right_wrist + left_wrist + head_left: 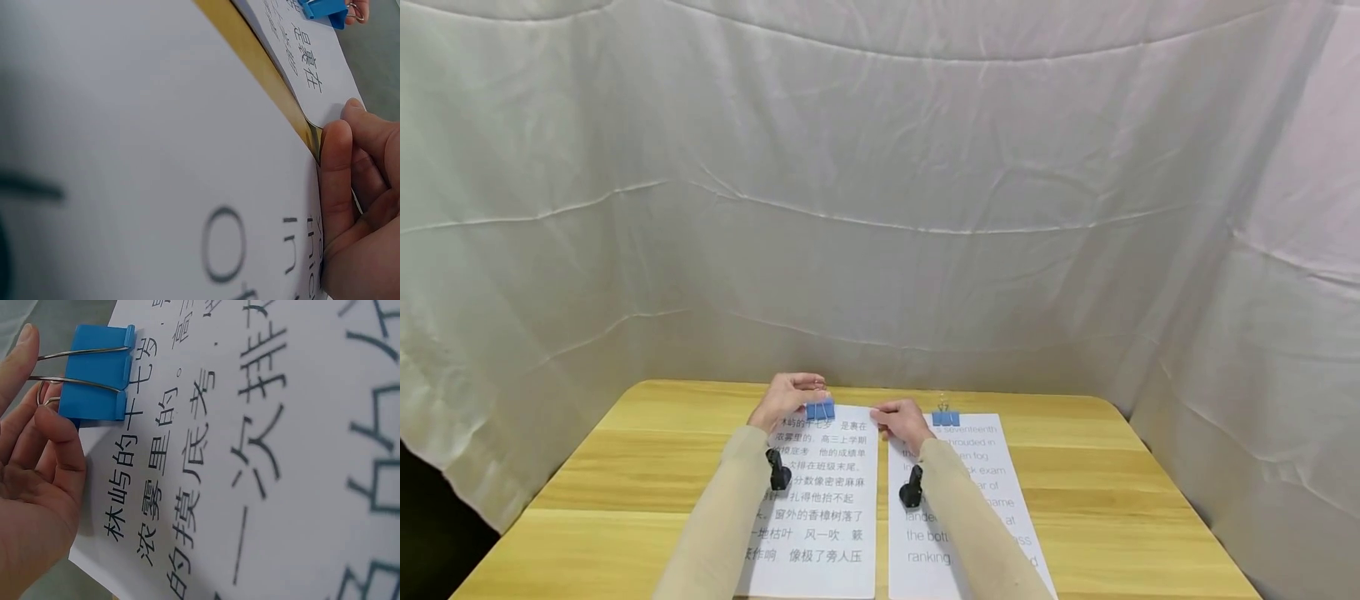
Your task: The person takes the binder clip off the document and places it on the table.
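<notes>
A blue binder clip [820, 411] sits on the top edge of the left stack of white sheets [870, 517], printed with Chinese text. My left hand [781, 402] pinches the clip's wire handles, thumb on one side and curled fingers on the other, as the left wrist view shows of the clip [94, 372]. At the stack's top right corner, my right hand [906, 421] pinches the paper between thumb and forefinger [337, 147]. The right forearm crosses over a second printed stack [897, 546], in English, and hides part of its text.
Another blue binder clip [946, 418] grips the top edge of the English stack, its handles standing up. Both stacks lie side by side on a wooden table [1097, 500], a narrow gap between them. A pale cloth curtain [880, 275] hangs behind the table and along its sides.
</notes>
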Demonstrator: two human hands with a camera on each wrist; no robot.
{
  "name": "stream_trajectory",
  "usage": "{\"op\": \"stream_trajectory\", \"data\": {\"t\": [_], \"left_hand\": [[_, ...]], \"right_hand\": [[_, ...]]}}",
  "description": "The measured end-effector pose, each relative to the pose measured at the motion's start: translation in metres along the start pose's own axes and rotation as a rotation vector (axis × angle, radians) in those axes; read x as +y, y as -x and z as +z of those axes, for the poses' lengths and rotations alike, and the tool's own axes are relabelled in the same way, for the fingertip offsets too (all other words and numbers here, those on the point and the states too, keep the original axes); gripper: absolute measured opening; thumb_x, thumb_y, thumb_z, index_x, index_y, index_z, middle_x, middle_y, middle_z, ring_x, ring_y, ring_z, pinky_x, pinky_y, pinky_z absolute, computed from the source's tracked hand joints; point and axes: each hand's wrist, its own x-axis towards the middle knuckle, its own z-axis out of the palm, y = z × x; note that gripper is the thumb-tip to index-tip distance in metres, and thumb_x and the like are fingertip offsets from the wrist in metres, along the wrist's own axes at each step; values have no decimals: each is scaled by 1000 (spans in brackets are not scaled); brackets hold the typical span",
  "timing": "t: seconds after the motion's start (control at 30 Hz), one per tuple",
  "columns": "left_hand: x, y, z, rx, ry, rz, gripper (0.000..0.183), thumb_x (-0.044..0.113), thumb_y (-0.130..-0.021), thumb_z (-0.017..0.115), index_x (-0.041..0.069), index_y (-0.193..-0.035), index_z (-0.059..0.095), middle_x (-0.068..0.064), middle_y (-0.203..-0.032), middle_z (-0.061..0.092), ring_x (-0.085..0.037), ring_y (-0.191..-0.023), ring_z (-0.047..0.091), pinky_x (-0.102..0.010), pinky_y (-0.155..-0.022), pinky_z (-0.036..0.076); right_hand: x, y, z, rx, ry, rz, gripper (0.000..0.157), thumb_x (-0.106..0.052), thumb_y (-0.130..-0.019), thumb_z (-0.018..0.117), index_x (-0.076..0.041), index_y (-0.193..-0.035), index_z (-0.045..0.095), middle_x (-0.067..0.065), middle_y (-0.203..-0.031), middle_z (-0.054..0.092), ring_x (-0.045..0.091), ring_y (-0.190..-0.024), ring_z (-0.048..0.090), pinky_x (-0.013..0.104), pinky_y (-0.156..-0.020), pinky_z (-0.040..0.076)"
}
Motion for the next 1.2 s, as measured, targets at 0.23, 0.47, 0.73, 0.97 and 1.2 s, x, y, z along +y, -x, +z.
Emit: {"op": "stream_trajectory", "data": {"t": [0.23, 0.47, 0.73, 0.97, 1.2], "left_hand": [[2, -3, -4, 53, 6, 55, 50, 19, -81, 81, 2, -125, 64, -10, -113, 73, -11, -83, 63, -24, -63, 48], [15, -5, -12, 99, 51, 76, 50, 21, -80, 82, 2, -124, 65, -4, -107, 75, -8, -79, 63, -23, -61, 45], [26, -2, -21, 75, 36, 49, 57, 25, -79, 83, 5, -128, 62, -7, -115, 72, -13, -89, 63, -28, -72, 49], [25, 3, -24, -21, 21, 89, 61, 25, -80, 82, 0, -131, 59, -13, -119, 68, -15, -93, 62, -26, -69, 51], [17, 13, -33, -74, -9, 99, 66, 20, -83, 79, 4, -140, 51, -19, -128, 61, -17, -99, 59, -32, -76, 54]], "right_hand": [[2, -1, 4, 1, 23, -9, 27, -18, -92, 70, -3, -113, 72, 7, -85, 68, 10, -61, 57, 22, -58, 52], [-2, 0, 5, -13, 32, -2, 27, -18, -92, 69, -3, -115, 72, 8, -88, 68, 11, -65, 58, 23, -59, 53], [-6, -2, 4, 0, 33, 18, 29, -17, -92, 69, -3, -118, 70, 9, -89, 69, 11, -66, 60, 22, -58, 53], [-7, 1, -2, 19, 61, 26, 30, -19, -91, 70, -5, -118, 70, 8, -90, 68, 12, -66, 59, 23, -58, 53], [-7, 2, -5, 30, 100, 28, 29, -19, -91, 71, -6, -118, 71, 8, -91, 69, 14, -72, 62, 23, -58, 53]]}}
